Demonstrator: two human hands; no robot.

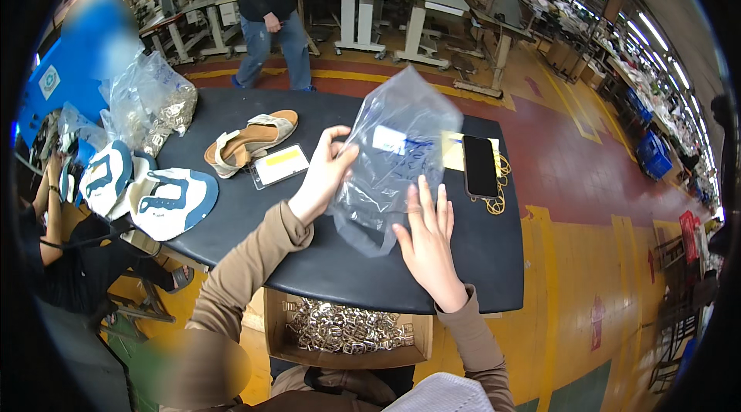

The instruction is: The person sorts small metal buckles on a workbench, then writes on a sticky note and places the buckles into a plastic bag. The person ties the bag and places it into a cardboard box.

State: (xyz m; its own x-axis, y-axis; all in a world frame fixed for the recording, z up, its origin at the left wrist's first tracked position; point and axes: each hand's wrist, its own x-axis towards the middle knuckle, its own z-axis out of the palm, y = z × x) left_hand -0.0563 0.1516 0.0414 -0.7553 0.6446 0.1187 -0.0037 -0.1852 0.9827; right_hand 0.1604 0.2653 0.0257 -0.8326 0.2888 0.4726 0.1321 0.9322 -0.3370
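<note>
Open box of buckles sits below the table's near edge, presumably for easy reach. Right hand, fingers straight and slightly spread, lies against the lower right of the clear bag, seemingly steadying it over the table's middle, while thumb and fingers of the left hand pinch its left side, likely because thin film would slump otherwise; phone lies by the right edge and sandal toward the far edge, apparently clear of the hands.

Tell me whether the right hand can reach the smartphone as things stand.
Probably yes: the smartphone lies uncovered to the right of the right hand, and the clear plastic bag seems to leave the way free.
</note>
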